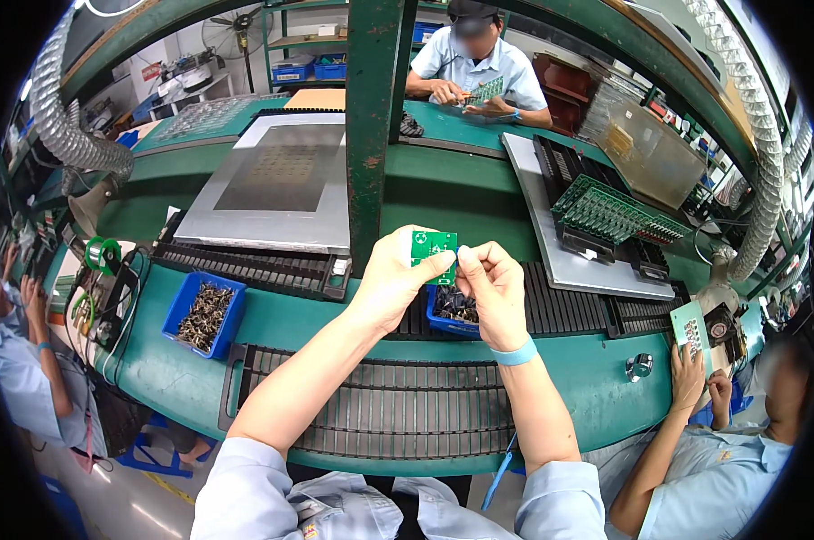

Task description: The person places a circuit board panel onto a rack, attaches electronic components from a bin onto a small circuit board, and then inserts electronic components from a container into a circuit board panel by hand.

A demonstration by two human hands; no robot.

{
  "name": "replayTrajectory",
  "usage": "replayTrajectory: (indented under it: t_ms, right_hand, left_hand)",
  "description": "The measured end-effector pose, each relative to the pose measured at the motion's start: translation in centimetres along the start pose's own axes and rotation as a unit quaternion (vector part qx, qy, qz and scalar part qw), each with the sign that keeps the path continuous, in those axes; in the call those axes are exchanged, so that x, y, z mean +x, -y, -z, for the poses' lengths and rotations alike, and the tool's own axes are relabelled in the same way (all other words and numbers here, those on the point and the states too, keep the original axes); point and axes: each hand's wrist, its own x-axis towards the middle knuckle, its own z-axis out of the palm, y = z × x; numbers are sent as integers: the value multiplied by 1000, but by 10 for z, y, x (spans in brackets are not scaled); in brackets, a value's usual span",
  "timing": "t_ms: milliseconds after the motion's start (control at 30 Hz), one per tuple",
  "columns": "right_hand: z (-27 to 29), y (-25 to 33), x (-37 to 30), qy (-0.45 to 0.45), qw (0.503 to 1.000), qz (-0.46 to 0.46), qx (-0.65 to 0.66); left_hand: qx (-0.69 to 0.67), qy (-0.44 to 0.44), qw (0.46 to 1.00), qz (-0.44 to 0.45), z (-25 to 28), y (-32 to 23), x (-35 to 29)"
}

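We hold a small green circuit board (434,245) up between both hands, above the green surface (272,319) and just over a blue bin of small dark parts (452,310). Our left hand (391,279) grasps the board along its lower left edge, fingers (429,267) closed on it. Our right hand (495,283) is pinched against the board's right edge; its fingertips are pressed together there, though we cannot tell whether they grip a small part or only the board itself.

As to progress, we judge the work on this board to be in the middle: the board is in hand and not yet set down, and the black slotted rack (380,409) directly before us looks bare of boards. To the right, a rack of green boards (605,211) stands filled in rows (whether those are finished or waiting, we cannot say). A second blue bin (202,315), also full of small dark parts, sits well to the left, so plenty of parts remain. A grey metal plate (276,184) lies beyond, and a worker (713,472) on our right holds another board.
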Motion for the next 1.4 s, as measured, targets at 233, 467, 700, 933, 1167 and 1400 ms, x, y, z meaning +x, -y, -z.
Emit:
replayTrajectory:
  t_ms: [233, 467, 700, 933, 1167, 1400]
  right_hand:
    - [14, -3, 7, 111, 960, -140, 214]
    - [3, -9, 2, 155, 942, -183, 236]
    - [17, -3, 21, 184, 969, -21, -166]
    - [38, -31, 34, 336, 732, 61, -590]
    - [36, -5, 32, 305, 769, -35, -561]
    - [55, -3, 29, 240, 816, -67, -521]
  left_hand:
    - [-29, 56, 998, 5, 3, -11, 0]
    - [-67, 103, 990, 63, 6, -27, -9]
    - [116, 20, 993, 13, 53, -80, -38]
    - [520, -195, 830, 48, 192, -144, -104]
    - [777, -192, 584, 136, 224, -138, -118]
    - [638, -58, 767, 40, 106, -110, -62]
